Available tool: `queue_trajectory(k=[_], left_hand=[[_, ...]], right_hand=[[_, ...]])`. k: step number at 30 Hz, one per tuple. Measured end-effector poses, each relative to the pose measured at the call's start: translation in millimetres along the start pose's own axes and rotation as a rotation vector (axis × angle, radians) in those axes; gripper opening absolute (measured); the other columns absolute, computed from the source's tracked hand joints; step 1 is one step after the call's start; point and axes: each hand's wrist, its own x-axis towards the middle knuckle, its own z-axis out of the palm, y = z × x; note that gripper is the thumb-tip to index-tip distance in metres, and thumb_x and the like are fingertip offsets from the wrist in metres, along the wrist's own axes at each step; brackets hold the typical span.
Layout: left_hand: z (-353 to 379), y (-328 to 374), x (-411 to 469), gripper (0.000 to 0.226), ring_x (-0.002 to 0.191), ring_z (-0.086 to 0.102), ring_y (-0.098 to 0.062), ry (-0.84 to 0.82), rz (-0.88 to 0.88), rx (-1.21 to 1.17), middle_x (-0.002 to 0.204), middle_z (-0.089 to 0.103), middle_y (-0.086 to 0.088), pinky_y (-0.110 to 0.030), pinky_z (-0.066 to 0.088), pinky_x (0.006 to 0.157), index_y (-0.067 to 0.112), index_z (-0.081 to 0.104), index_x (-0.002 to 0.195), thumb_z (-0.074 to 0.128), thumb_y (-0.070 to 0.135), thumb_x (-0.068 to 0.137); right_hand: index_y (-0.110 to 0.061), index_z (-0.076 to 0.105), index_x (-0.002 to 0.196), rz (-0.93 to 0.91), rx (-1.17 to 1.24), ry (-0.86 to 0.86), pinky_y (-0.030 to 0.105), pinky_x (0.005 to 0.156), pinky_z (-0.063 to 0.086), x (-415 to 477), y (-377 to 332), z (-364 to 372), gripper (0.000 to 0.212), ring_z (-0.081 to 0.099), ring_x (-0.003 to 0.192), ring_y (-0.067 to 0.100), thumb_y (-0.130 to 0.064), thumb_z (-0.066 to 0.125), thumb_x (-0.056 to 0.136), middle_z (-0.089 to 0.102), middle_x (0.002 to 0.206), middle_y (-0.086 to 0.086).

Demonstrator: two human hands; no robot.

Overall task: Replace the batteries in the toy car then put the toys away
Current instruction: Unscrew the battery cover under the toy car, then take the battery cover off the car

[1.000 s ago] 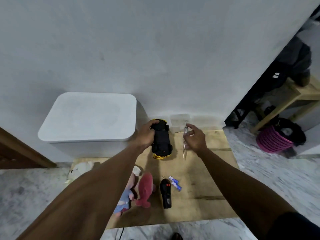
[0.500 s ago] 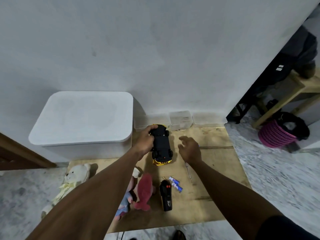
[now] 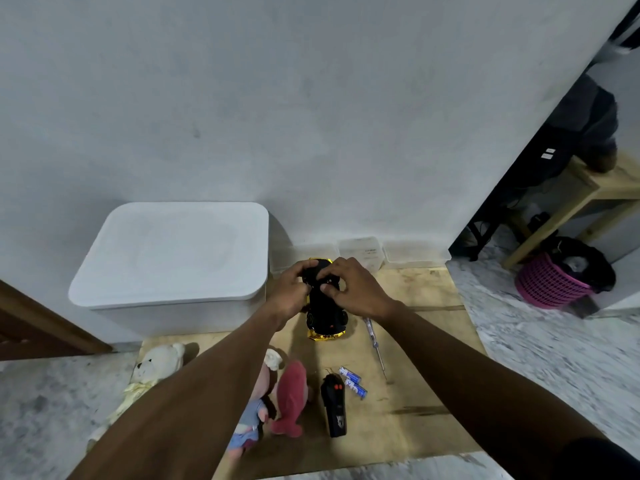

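Observation:
A black and gold toy car (image 3: 325, 317) lies upside down above the wooden board (image 3: 415, 393). My left hand (image 3: 292, 294) grips its far left side. My right hand (image 3: 353, 287) is over its underside, fingertips curled onto the far end. A screwdriver (image 3: 375, 346) lies on the board just right of the car. Two blue and white batteries (image 3: 353, 382) rest beside a black remote control (image 3: 334, 407) nearer to me.
A white lidded storage bin (image 3: 173, 261) stands left against the wall. Small clear containers (image 3: 362, 252) line the wall behind the car. Plush toys lie at left: a white bear (image 3: 156, 367), a red fish (image 3: 289, 398), a pink doll (image 3: 252, 417). A pink basket (image 3: 550, 282) sits far right.
My right hand has put the screwdriver down on the board and moved left onto the car's underside. My left hand keeps its hold on the car.

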Motion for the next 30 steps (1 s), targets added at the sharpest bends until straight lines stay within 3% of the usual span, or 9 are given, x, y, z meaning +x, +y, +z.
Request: queue_trajectory(k=[7, 10, 14, 18, 21, 23, 26, 30], left_hand=[[0, 5, -3, 0.06, 0.099, 0.062, -0.015, 0.004, 0.032, -0.004, 0.117, 0.06, 0.004, -0.037, 0.059, 0.071, 0.029, 0.058, 0.128, 0.04, -0.012, 0.088], [-3, 5, -1, 0.062, 0.097, 0.063, -0.021, 0.026, 0.026, 0.01, 0.111, 0.062, 0.004, -0.048, 0.059, 0.081, 0.026, 0.057, 0.131, 0.039, -0.012, 0.085], [-5, 7, -2, 0.061, 0.097, 0.064, -0.024, 0.031, 0.008, 0.02, 0.11, 0.063, 0.004, -0.053, 0.058, 0.084, 0.025, 0.057, 0.13, 0.039, -0.013, 0.086], [-3, 5, -3, 0.058, 0.097, 0.066, -0.021, 0.039, 0.015, -0.009, 0.111, 0.063, 0.004, -0.048, 0.058, 0.084, 0.023, 0.058, 0.13, 0.038, -0.013, 0.088], [-2, 3, -5, 0.056, 0.097, 0.064, -0.021, 0.059, 0.012, -0.03, 0.109, 0.062, 0.004, -0.041, 0.057, 0.083, 0.019, 0.057, 0.132, 0.038, -0.014, 0.091], [-1, 0, -6, 0.055, 0.097, 0.064, -0.022, 0.083, 0.004, -0.025, 0.111, 0.063, 0.001, -0.041, 0.057, 0.083, 0.018, 0.056, 0.133, 0.038, -0.014, 0.091], [-1, -5, -7, 0.056, 0.1, 0.064, -0.025, 0.093, -0.026, -0.02, 0.119, 0.064, -0.005, -0.04, 0.057, 0.082, 0.019, 0.056, 0.133, 0.038, -0.013, 0.092], [3, -12, -7, 0.055, 0.087, 0.065, -0.015, 0.085, -0.067, -0.058, 0.11, 0.066, 0.0, -0.03, 0.056, 0.067, 0.022, 0.056, 0.131, 0.035, -0.012, 0.093]], right_hand=[[-0.018, 0.066, 0.103, 0.024, 0.135, -0.004, 0.034, 0.085, 0.048, 2, -10, -8, 0.013, 0.057, 0.098, 0.014, -0.019, 0.068, 0.09, 0.065, 0.101, -0.002], [-0.019, 0.064, 0.099, 0.028, 0.178, -0.018, 0.027, 0.08, 0.044, 4, -14, -9, 0.011, 0.058, 0.093, 0.012, -0.017, 0.068, 0.09, 0.066, 0.097, -0.005], [-0.019, 0.067, 0.093, 0.021, 0.228, -0.026, 0.032, 0.084, 0.049, 3, -12, -17, 0.006, 0.062, 0.091, 0.012, -0.015, 0.07, 0.089, 0.07, 0.092, -0.004], [-0.011, 0.068, 0.095, 0.059, 0.335, 0.027, 0.017, 0.078, 0.046, 0, -8, -30, 0.004, 0.061, 0.088, 0.008, -0.01, 0.068, 0.092, 0.069, 0.093, 0.002], [-0.012, 0.068, 0.093, 0.144, 0.371, 0.086, 0.007, 0.069, 0.041, -2, 3, -41, 0.004, 0.055, 0.079, 0.0, -0.009, 0.066, 0.093, 0.066, 0.087, -0.003], [-0.014, 0.067, 0.093, 0.206, 0.339, 0.068, 0.009, 0.067, 0.042, -7, 13, -46, 0.006, 0.054, 0.079, 0.003, -0.009, 0.064, 0.094, 0.064, 0.087, -0.004], [-0.012, 0.065, 0.093, 0.298, 0.191, -0.013, 0.024, 0.073, 0.045, -22, 40, -38, 0.009, 0.056, 0.084, 0.014, -0.007, 0.058, 0.096, 0.065, 0.091, 0.001], [-0.011, 0.064, 0.099, 0.492, -0.028, -0.175, 0.036, 0.085, 0.045, -53, 81, -9, 0.018, 0.062, 0.101, 0.028, -0.013, 0.046, 0.1, 0.068, 0.107, 0.01]])
